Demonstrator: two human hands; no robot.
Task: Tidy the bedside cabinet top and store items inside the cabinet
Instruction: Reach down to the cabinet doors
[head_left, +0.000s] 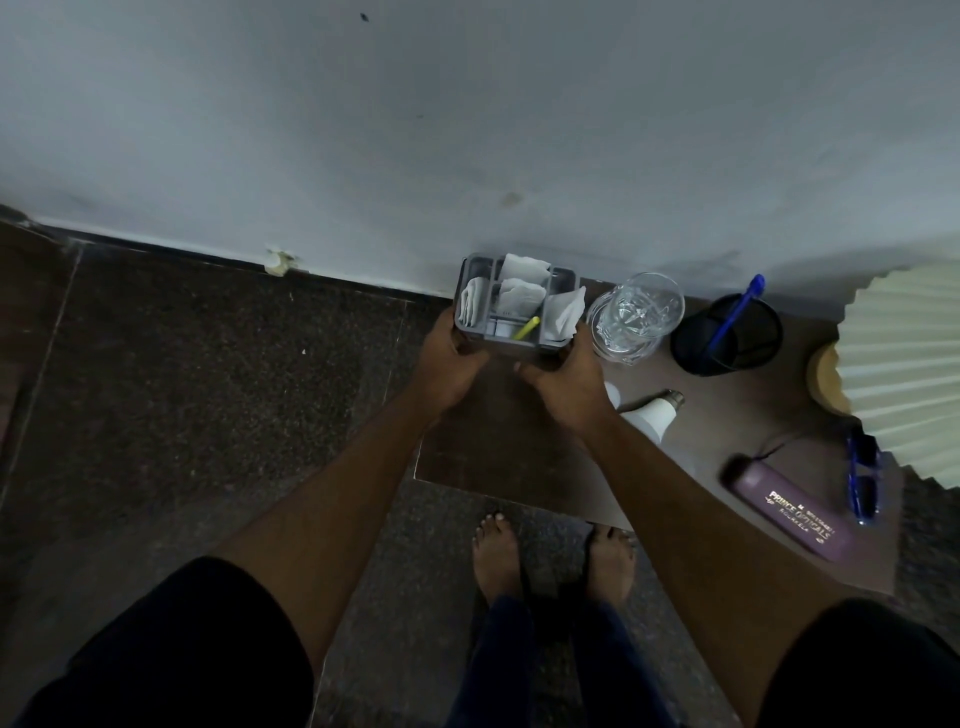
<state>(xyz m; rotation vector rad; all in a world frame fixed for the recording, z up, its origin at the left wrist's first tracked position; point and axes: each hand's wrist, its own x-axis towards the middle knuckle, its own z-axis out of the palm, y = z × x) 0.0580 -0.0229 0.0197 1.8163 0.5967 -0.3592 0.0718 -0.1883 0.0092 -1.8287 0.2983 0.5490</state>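
Note:
A grey compartment organiser (470, 270) with folded white papers and a yellow marker (525, 328) sits at the back left corner of the brown cabinet top (509, 441). My left hand (448, 358) grips its left side and my right hand (566, 379) grips its front right side. To the right of the organiser stand a clear glass jug (636, 314) and a black mesh pen cup (727, 332) holding a blue pen (735, 312). A white light bulb (649, 413), a purple spectacle case (789, 506) and blue glasses (862, 478) lie nearer the front.
A pleated cream lamp shade (904, 364) overhangs the right end of the top, with its wooden base (823, 376) beneath. The white wall (467, 130) runs right behind the cabinet. Dark speckled floor (208, 374) lies to the left. My bare feet (498, 551) stand at the cabinet's front edge.

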